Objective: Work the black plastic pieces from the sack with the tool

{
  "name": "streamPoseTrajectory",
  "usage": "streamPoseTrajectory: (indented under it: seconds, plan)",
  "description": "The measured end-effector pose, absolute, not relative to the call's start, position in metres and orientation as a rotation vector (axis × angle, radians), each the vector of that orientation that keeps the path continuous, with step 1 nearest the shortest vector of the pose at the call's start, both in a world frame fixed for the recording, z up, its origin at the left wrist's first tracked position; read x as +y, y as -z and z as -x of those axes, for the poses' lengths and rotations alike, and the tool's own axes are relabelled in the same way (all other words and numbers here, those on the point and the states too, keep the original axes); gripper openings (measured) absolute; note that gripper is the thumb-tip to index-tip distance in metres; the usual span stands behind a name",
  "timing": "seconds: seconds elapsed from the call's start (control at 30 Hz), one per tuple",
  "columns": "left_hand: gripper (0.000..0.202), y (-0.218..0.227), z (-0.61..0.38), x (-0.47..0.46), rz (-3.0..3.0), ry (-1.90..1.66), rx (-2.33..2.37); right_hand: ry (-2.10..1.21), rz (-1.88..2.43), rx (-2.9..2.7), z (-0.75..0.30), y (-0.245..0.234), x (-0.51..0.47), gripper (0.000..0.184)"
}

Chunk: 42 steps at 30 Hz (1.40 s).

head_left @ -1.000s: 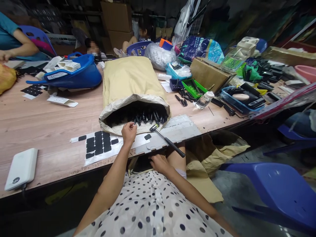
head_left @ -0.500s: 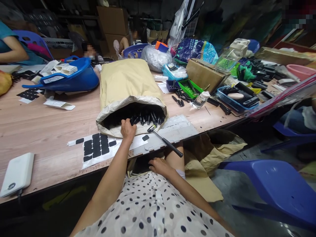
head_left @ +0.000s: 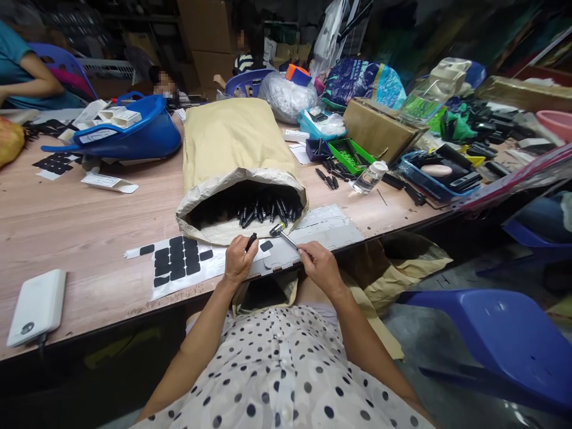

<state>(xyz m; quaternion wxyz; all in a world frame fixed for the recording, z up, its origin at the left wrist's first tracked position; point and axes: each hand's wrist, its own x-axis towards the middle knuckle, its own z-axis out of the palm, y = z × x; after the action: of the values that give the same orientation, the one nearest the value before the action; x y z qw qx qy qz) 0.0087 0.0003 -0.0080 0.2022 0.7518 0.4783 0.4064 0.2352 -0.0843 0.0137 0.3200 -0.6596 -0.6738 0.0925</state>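
My left hand point(head_left: 238, 258) is closed around a small black pen-like piece point(head_left: 251, 241), whose end sticks out past the fingers. My right hand point(head_left: 319, 266) grips the handle of a small hammer point(head_left: 287, 238); the hammer's head lies by the lip of a big paper sack. That sack point(head_left: 241, 134) lies on its side on the table, mouth towards me, with many black pen-like pieces point(head_left: 270, 210) inside. A sheet of black rounded stickers point(head_left: 177, 260) lies left of my left hand. One loose black sticker point(head_left: 267, 245) is between my hands.
A grey board point(head_left: 333, 229) lies along the table edge. On the right stand a small clear bottle point(head_left: 370, 177), a green tray point(head_left: 351, 156) and a blue basket point(head_left: 435, 179). A white power bank point(head_left: 38, 307) sits at left. Below are an open sack point(head_left: 266, 292) and a blue stool point(head_left: 513, 339).
My left hand has come out of the sack's mouth with a black piece. My right hand has risen from my lap and taken hold of the hammer's handle.
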Motion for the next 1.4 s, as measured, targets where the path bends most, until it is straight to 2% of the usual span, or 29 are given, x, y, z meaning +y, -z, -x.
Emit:
streamPoseTrajectory:
  seconds: [0.17, 0.43, 0.57, 0.67, 0.83, 1.0, 1.2, 1.4]
  plan:
    - [0.028, 0.01, -0.011, -0.005, -2.141, -1.043, 1.329, -0.039, 2.015, -1.758, -0.243, -0.001, -0.08, 0.026]
    - [0.008, 0.025, -0.016, -0.002, -2.275, -0.802, 1.425, -0.139, 2.183, -1.818, -0.233, 0.002, -0.08, 0.022]
    - [0.015, 0.027, -0.015, -0.002, -2.217, -0.813, 1.426, -0.255, 2.067, -1.762, -0.23, 0.001, -0.081, 0.02]
    - [0.01, 0.026, -0.012, -0.002, -2.177, -0.816, 1.39, -0.396, 1.936, -1.603, -0.223, 0.001, -0.085, 0.022]
    - [0.009, 0.023, -0.012, -0.002, -2.117, -0.84, 1.394, -0.735, 1.759, -1.502, -0.204, 0.0, -0.094, 0.042]
    - [0.009, 0.019, -0.011, -0.001, -2.025, -0.812, 1.4, -0.585, 1.686, -1.731, -0.195, -0.004, -0.104, 0.047]
    - [0.009, 0.019, -0.012, 0.0, -1.946, -0.799, 1.425, -0.373, 1.813, -2.022, -0.189, -0.008, -0.111, 0.051]
    - [0.01, 0.019, -0.013, 0.0, -1.934, -0.814, 1.419, -0.296, 1.87, -2.073, -0.188, -0.013, -0.109, 0.051]
